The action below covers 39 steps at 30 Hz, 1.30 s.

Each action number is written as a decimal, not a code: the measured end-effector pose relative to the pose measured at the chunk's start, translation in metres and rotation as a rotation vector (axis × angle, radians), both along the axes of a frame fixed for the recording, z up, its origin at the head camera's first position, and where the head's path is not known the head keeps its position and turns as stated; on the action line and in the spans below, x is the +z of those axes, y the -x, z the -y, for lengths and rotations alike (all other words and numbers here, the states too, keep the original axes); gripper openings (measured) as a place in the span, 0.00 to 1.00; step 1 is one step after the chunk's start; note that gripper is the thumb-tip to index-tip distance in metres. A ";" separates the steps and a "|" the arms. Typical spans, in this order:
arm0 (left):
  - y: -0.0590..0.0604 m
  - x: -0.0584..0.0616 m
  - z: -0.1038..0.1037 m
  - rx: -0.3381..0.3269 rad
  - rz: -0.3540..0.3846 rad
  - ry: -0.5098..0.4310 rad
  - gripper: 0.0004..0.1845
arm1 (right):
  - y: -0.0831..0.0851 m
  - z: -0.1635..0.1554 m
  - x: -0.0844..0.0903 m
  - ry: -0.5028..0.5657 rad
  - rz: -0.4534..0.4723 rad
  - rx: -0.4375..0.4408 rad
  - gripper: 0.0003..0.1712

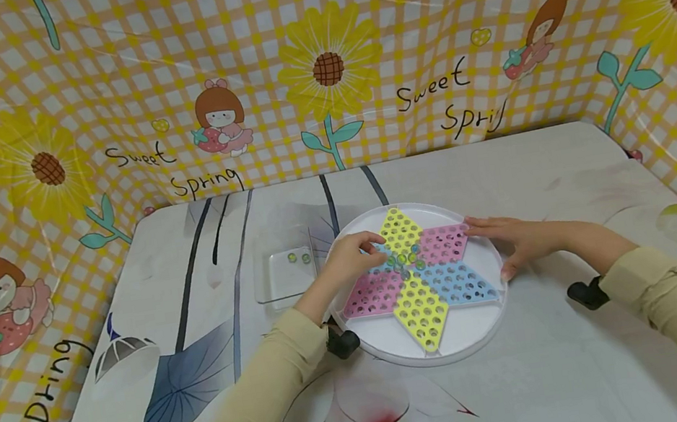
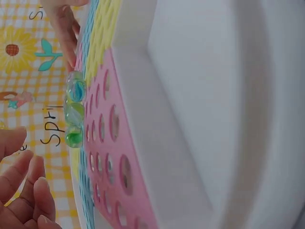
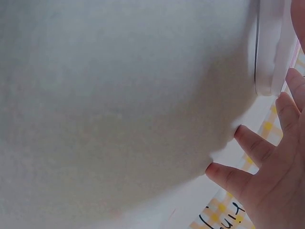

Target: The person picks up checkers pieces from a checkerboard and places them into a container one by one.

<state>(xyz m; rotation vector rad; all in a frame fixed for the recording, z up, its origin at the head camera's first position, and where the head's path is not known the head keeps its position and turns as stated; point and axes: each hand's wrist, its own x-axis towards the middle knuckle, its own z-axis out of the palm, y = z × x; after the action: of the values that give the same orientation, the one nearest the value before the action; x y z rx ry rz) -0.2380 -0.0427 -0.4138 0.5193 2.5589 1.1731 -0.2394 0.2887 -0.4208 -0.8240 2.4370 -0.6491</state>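
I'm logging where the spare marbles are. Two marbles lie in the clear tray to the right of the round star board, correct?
Not quite: the clear tray with the two marbles sits left of the round star board, beside the left hand. The head view shows this.

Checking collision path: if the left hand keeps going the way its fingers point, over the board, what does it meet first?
Likely the marbles clustered at the board centre, just ahead of the left hand; its height above them is unclear.

Our left hand point(image 1: 352, 256) hovers over marbles point(image 1: 403, 259) mid-board point(image 1: 461, 327), right hand point(image 1: 513, 239) flat on its rim, tray point(image 1: 271, 287) just left of our fingers.
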 end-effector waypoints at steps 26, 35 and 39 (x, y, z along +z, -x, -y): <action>0.002 -0.015 -0.019 0.056 0.040 0.188 0.14 | 0.002 -0.002 -0.006 -0.028 -0.008 -0.017 0.58; 0.002 -0.017 -0.021 0.046 -0.027 0.259 0.12 | 0.002 -0.001 -0.005 -0.028 -0.004 -0.017 0.58; 0.002 -0.015 -0.021 0.044 -0.041 0.289 0.12 | 0.001 -0.001 -0.003 -0.021 -0.002 -0.019 0.58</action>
<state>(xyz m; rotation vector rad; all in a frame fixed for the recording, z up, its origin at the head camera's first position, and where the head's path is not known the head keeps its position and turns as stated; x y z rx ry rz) -0.2403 -0.0214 -0.4292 0.4241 2.7239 0.7913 -0.2401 0.2896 -0.4242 -0.7943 2.4527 -0.6287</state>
